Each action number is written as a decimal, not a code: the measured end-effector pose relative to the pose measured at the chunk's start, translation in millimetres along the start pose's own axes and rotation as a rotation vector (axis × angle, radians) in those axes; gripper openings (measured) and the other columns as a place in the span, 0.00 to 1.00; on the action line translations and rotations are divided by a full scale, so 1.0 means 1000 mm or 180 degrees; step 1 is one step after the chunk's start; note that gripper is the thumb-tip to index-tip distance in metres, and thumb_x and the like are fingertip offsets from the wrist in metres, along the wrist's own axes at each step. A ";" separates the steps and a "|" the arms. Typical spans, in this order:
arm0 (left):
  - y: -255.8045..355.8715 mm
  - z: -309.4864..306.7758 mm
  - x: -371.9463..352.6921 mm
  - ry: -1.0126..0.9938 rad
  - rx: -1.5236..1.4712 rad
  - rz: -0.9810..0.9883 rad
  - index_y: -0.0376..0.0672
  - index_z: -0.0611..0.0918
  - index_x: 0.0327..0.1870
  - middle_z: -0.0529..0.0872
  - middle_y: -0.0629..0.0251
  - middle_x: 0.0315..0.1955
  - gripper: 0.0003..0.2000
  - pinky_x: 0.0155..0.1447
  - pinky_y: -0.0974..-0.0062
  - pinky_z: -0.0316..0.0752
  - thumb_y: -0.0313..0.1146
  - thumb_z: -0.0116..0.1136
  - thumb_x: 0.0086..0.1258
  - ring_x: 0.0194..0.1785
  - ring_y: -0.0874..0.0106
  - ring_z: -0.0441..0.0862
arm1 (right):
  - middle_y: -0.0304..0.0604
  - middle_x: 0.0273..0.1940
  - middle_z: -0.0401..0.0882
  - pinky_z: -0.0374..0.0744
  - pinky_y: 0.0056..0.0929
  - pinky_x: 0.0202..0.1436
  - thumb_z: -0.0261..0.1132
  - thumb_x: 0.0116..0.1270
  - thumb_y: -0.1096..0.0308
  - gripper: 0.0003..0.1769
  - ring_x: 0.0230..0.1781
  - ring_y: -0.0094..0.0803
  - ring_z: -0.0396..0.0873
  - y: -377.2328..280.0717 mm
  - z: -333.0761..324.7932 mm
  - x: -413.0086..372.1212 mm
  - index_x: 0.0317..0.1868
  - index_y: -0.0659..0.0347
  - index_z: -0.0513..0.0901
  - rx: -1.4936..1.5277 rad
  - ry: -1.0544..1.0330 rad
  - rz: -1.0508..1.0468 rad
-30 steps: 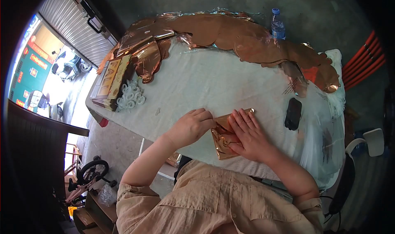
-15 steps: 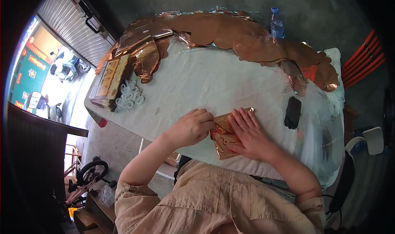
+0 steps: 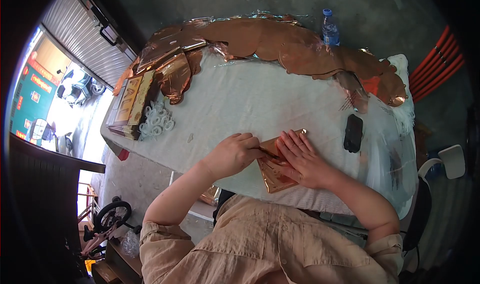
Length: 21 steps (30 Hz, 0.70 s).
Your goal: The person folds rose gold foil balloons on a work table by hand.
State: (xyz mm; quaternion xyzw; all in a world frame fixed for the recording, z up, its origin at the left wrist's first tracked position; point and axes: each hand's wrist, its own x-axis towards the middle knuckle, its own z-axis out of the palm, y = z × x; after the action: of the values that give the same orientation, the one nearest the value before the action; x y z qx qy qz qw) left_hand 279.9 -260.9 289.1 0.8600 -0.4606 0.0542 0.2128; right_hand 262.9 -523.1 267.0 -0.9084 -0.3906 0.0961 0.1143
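Note:
A shiny copper-coloured foil packet (image 3: 275, 179) lies at the near edge of the cloth-covered table. My left hand (image 3: 234, 155) is closed in a pinch on the packet's left side, where a narrow, dark fold of foil runs from the fingertips toward the other hand. Flat across the packet's right part rests my right hand (image 3: 306, 163), fingers stretched out and slightly spread, covering much of the foil. The inside of the fold is hidden.
Overlapping copper foil sheets (image 3: 250, 36) line the table's far edge, with a water bottle (image 3: 330, 31) behind them. Printed packets (image 3: 131, 101) and white rings (image 3: 157, 120) sit at left. A black phone-like object (image 3: 353, 133) and clear plastic (image 3: 392, 159) lie at right.
The foil at the packet's left side, crumpled and gaping before, is now drawn into a narrow fold at my left fingers. My right hand stays flat on it. The view has shifted slightly.

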 end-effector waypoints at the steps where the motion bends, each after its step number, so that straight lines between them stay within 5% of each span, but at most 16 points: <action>1: -0.001 0.001 0.000 0.0024 -0.0075 0.0024 0.45 0.86 0.38 0.79 0.67 0.33 0.09 0.45 0.68 0.75 0.27 0.62 0.55 0.40 0.66 0.78 | 0.52 0.78 0.37 0.35 0.45 0.79 0.41 0.76 0.43 0.40 0.79 0.45 0.33 0.001 -0.001 0.000 0.77 0.62 0.44 0.0047 -0.0039 -0.0001; 5: -0.001 0.002 -0.002 0.0019 -0.0081 0.0033 0.45 0.85 0.38 0.79 0.67 0.33 0.09 0.46 0.68 0.75 0.27 0.62 0.56 0.41 0.66 0.78 | 0.53 0.78 0.38 0.35 0.44 0.79 0.41 0.76 0.44 0.40 0.79 0.45 0.35 -0.001 -0.009 0.001 0.76 0.63 0.45 0.0201 -0.0138 0.0029; 13: -0.001 0.005 -0.006 0.0072 -0.0088 -0.0066 0.44 0.85 0.36 0.80 0.67 0.35 0.07 0.48 0.69 0.74 0.27 0.63 0.57 0.43 0.67 0.79 | 0.56 0.70 0.60 0.38 0.58 0.76 0.55 0.71 0.54 0.28 0.75 0.45 0.52 -0.015 -0.016 0.011 0.63 0.66 0.72 0.0008 0.0412 0.0206; 17: 0.000 0.003 -0.005 0.0101 -0.0109 -0.0062 0.44 0.85 0.36 0.80 0.67 0.35 0.07 0.48 0.69 0.74 0.27 0.63 0.57 0.43 0.67 0.79 | 0.55 0.65 0.66 0.39 0.59 0.76 0.59 0.67 0.57 0.25 0.72 0.44 0.58 -0.022 -0.019 0.016 0.59 0.64 0.76 -0.0301 0.0760 0.0136; 20: 0.001 0.003 -0.005 0.0107 -0.0116 -0.0064 0.44 0.85 0.37 0.80 0.67 0.35 0.07 0.48 0.69 0.74 0.27 0.63 0.57 0.43 0.67 0.79 | 0.52 0.56 0.72 0.46 0.57 0.75 0.63 0.63 0.57 0.22 0.66 0.44 0.64 -0.028 -0.032 0.018 0.51 0.64 0.80 -0.0636 0.0696 0.0172; 21: 0.000 0.003 -0.005 0.0128 -0.0122 -0.0059 0.44 0.85 0.37 0.80 0.67 0.35 0.07 0.48 0.69 0.74 0.27 0.63 0.56 0.43 0.66 0.79 | 0.49 0.50 0.74 0.56 0.52 0.69 0.64 0.62 0.57 0.20 0.59 0.43 0.69 -0.027 -0.035 0.020 0.47 0.64 0.81 -0.0438 0.0632 0.0134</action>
State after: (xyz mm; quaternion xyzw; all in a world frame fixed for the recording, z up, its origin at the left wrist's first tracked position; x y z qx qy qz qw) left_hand 276.2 -258.6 284.7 0.8587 -0.4492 0.0606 0.2390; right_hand 266.8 -495.4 306.6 -0.9271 -0.3638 -0.0190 0.0878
